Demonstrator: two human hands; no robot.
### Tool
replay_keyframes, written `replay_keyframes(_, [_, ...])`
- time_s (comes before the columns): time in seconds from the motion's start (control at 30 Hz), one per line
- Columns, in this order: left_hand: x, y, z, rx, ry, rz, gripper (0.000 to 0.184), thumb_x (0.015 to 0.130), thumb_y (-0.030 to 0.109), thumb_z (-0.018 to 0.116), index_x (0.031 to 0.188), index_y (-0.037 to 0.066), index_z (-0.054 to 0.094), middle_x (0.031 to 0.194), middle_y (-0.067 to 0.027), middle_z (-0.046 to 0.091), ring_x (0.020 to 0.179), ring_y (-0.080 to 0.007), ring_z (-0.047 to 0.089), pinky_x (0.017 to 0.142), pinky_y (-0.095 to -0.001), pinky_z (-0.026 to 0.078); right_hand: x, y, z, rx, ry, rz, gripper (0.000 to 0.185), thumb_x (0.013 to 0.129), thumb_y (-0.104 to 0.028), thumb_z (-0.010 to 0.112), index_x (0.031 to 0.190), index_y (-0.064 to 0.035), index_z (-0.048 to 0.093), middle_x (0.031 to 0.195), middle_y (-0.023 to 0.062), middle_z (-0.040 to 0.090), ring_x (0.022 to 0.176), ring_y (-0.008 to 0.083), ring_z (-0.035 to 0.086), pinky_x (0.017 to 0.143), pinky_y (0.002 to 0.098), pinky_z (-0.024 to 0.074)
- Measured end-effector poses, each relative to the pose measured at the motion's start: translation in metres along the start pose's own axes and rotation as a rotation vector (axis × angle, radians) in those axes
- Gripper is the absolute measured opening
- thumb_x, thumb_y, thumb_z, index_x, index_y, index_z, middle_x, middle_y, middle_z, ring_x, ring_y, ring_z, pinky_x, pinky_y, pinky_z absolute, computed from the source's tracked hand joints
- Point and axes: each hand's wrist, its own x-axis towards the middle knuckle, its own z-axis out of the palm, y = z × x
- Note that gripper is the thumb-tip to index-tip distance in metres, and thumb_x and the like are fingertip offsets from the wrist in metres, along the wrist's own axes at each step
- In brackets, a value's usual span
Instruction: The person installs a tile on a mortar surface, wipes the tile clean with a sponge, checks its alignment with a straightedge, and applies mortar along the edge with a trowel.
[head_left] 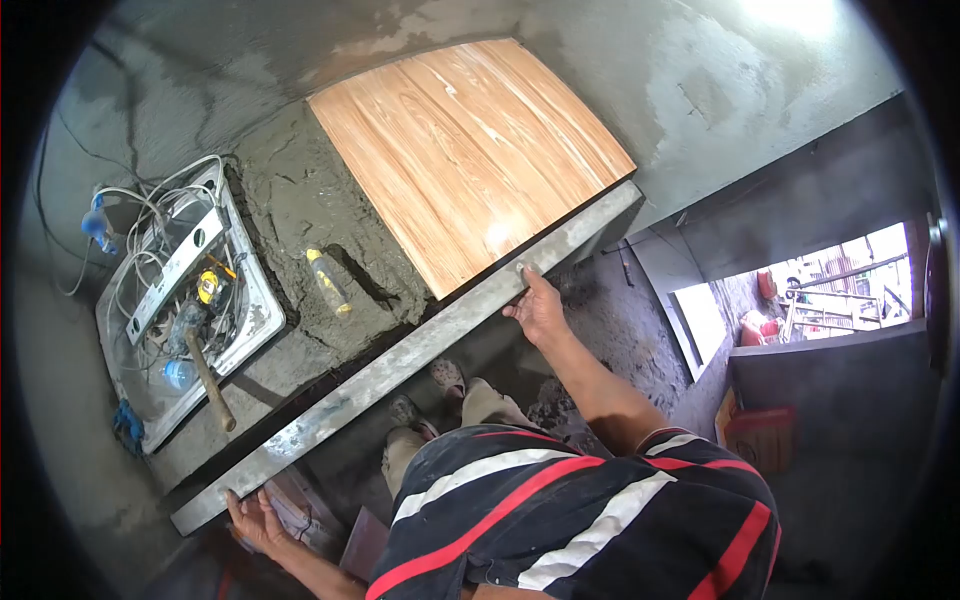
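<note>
A long grey metal straightedge (400,362) runs diagonally along the front of the mortar-covered ledge. My left hand (258,524) grips it near its lower left end, fingertips over the edge. Farther up, my right hand (540,308) holds the bar with its fingers bent around the near side. Right behind the bar, a wood-grain tile (470,165) lies on the ledge, its front edge close along the bar. Left of the tile spreads wet grey mortar (290,190), with a yellow and grey tool handle (328,282) lying in it.
A white tray (262,305) at the left holds tangled cables, a spirit level (180,275), a tape measure (210,287), a hammer (210,385) and a plastic bottle (178,374). Plastered walls border the ledge. A window opening (840,285) and a red box (762,438) are at the right.
</note>
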Motion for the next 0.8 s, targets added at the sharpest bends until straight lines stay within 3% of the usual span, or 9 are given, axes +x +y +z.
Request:
replay_keyframes(0.17, [-0.003, 0.009, 0.006, -0.041, -0.016, -0.014, 0.040, 0.099, 0.033, 0.066, 0.125, 0.003, 0.064, 0.122, -0.0133, 0.069, 0.108, -0.0268, 0.066, 0.086, -0.0364, 0.057, -0.001, 0.003, 0.005, -0.028, -0.019, 0.002, 0.031, 0.100, -0.037, 0.064, 0.115, -0.0100, 0.060, 0.097, 0.0065, 0.071, 0.077, 0.0201, 0.069, 0.062, 0.0381, 0.0546])
replay_keyframes(0.37, [0.013, 0.023, -0.018, -0.100, -0.172, -0.020, 0.043, 0.101, 0.033, 0.063, 0.131, 0.002, 0.060, 0.125, -0.0149, 0.068, 0.115, -0.0299, 0.064, 0.091, -0.0447, 0.059, -0.006, 0.011, 0.021, -0.017, -0.038, 0.006, 0.031, 0.099, -0.037, 0.065, 0.110, -0.0091, 0.061, 0.091, 0.0065, 0.069, 0.074, 0.0194, 0.067, 0.061, 0.0391, 0.0550])
replay_keyframes(0.4, [0.003, 0.025, -0.001, -0.084, -0.115, -0.012, 0.039, 0.100, 0.029, 0.065, 0.128, 0.003, 0.061, 0.123, -0.0145, 0.069, 0.113, -0.0303, 0.066, 0.091, -0.0453, 0.059, -0.005, 0.012, 0.020, -0.019, -0.046, 0.020, 0.031, 0.099, -0.037, 0.065, 0.110, -0.0091, 0.061, 0.091, 0.0065, 0.069, 0.074, 0.0194, 0.067, 0.061, 0.0391, 0.0550])
replay_keyframes(0.5, [0.002, 0.025, 0.008, -0.084, -0.063, 0.045, 0.028, 0.098, 0.027, 0.068, 0.117, 0.007, 0.067, 0.118, -0.0089, 0.071, 0.107, -0.0230, 0.067, 0.093, -0.0400, 0.052, -0.006, 0.012, 0.022, -0.079, -0.032, 0.033, 0.032, 0.097, -0.042, 0.066, 0.116, -0.0174, 0.060, 0.095, 0.0005, 0.066, 0.088, 0.0180, 0.064, 0.068, 0.0395, 0.0506])
replay_keyframes(0.57, [0.008, 0.024, -0.001, -0.091, -0.058, 0.051, 0.028, 0.097, 0.026, 0.069, 0.117, 0.007, 0.067, 0.117, -0.0087, 0.072, 0.108, -0.0227, 0.066, 0.093, -0.0404, 0.051, -0.006, 0.014, 0.024, -0.076, -0.007, 0.019, 0.033, 0.097, -0.043, 0.066, 0.116, -0.0174, 0.059, 0.093, 0.0000, 0.066, 0.086, 0.0180, 0.063, 0.068, 0.0394, 0.0500])
replay_keyframes(0.63, [0.019, 0.021, -0.020, -0.126, -0.081, 0.078, 0.036, 0.097, 0.023, 0.068, 0.127, 0.003, 0.061, 0.125, -0.0157, 0.069, 0.112, -0.0306, 0.067, 0.090, -0.0485, 0.060, -0.002, 0.015, 0.017, -0.059, -0.032, 0.026, 0.036, 0.096, -0.045, 0.067, 0.118, -0.0169, 0.059, 0.098, 0.0014, 0.067, 0.088, 0.0185, 0.065, 0.069, 0.0397, 0.0509])
replay_keyframes(0.8, [0.022, 0.024, -0.013, -0.134, -0.107, 0.000, 0.035, 0.097, 0.021, 0.068, 0.125, 0.001, 0.061, 0.126, -0.0171, 0.068, 0.114, -0.0319, 0.066, 0.095, -0.0489, 0.057, 0.002, 0.016, 0.013, -0.056, -0.025, 0.024, 0.040, 0.097, -0.045, 0.066, 0.121, -0.0145, 0.058, 0.104, 0.0049, 0.069, 0.091, 0.0204, 0.066, 0.068, 0.0400, 0.0525])
